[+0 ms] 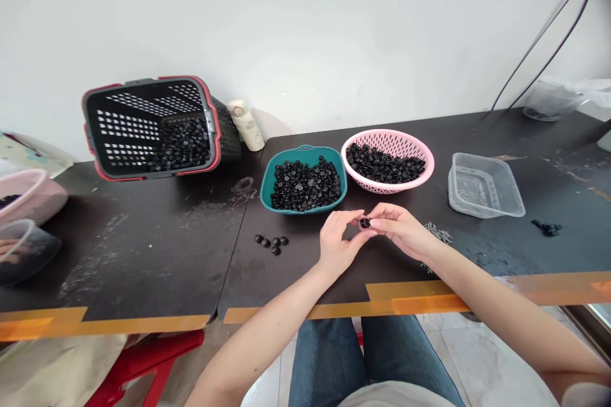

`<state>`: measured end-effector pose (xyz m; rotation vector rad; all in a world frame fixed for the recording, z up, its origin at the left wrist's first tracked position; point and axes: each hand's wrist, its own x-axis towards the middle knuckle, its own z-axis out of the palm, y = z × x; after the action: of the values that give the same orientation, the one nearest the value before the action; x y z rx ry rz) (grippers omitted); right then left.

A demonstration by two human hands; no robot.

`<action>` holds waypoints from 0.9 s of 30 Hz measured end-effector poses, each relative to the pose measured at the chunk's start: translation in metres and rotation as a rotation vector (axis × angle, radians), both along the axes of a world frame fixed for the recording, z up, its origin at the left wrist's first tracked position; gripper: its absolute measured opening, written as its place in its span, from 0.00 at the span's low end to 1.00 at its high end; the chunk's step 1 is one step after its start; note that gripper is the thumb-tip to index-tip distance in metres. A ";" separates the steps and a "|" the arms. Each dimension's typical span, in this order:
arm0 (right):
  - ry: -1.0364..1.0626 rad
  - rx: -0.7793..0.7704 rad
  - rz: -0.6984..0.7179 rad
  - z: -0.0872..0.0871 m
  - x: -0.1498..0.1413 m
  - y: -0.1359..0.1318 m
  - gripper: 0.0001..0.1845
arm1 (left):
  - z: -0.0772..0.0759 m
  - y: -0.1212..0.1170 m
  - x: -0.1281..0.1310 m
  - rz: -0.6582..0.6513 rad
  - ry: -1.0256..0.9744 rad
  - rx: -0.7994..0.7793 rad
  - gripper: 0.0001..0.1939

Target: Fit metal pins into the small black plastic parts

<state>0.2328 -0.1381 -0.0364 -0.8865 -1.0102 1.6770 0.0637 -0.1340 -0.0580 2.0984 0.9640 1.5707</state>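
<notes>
Pinching a small black part (pixel 365 223) from either side, the left hand (pixel 335 238) and right hand (pixel 398 227) seem busy working this single piece; the next move calls for steady alignment. Its round face apparently points nearward, any long axis too small to tell. Beyond stand the teal basket (pixel 268 172) and pink basket (pixel 382 187).

Bright, diffuse light fills the scene, leaving the white wall (pixel 305 25) pale and almost featureless. A soft shadow falls on it just right of the white bottle (pixel 245 124). The dark surface (pixel 286 280) has a dull sheen, and the clear plastic box (pixel 487 208) catches pale highlights. Wide-angle distortion stretches the forearms (pixel 281 305) toward the lower corners; the top right corner darkens. Detail on the small black part (pixel 365 223) between the fingers (pixel 387 226) is hard to resolve.
</notes>
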 end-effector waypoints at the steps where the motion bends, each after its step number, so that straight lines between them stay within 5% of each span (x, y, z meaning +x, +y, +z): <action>1: 0.012 -0.002 -0.004 -0.001 0.001 0.001 0.08 | 0.001 0.001 0.000 -0.021 0.019 -0.005 0.16; 17: -0.113 0.031 -0.003 -0.004 0.003 0.007 0.11 | -0.004 0.009 -0.004 0.026 0.109 0.056 0.10; 27: -0.068 -0.038 0.160 -0.002 0.009 0.009 0.14 | -0.009 0.009 -0.004 0.032 0.154 0.150 0.10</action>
<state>0.2420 -0.1290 -0.0380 -0.9128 -1.1239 1.8152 0.0594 -0.1248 -0.0666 2.3473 0.9611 1.5596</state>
